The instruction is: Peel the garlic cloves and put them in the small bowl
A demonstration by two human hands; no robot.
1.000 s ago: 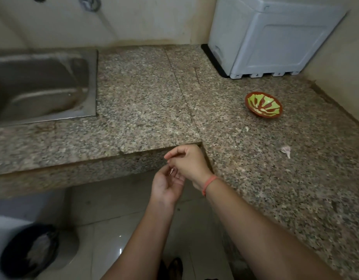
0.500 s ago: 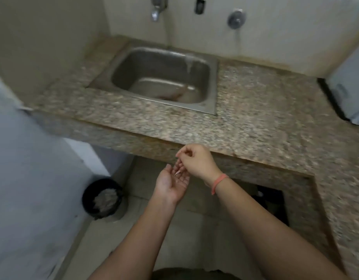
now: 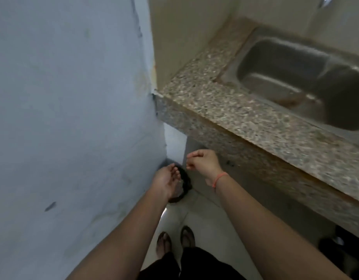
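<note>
Garlic I cannot pick out from here: if a clove or skin lies in the left hand (image 3: 166,181), it is too small and blurred for me to tell. That hand reaches forward and down with its palm turned up and cupped, fingers relaxed and close together, right above the dark bin (image 3: 185,183) on the floor (image 3: 204,215). The right hand (image 3: 202,161) hangs just to the right and a little farther off, apart from the left. Its back is up and its fingers curl inward toward the thumb; I cannot tell whether they pinch anything. An orange band (image 3: 220,178) circles its wrist. In the bin I see something pale, mostly hidden by the left hand. The bin sits in the corner by the grey wall (image 3: 73,98), below the near edge of the speckled counter (image 3: 225,112), whose steel sink (image 3: 295,81) lies far right.
</note>
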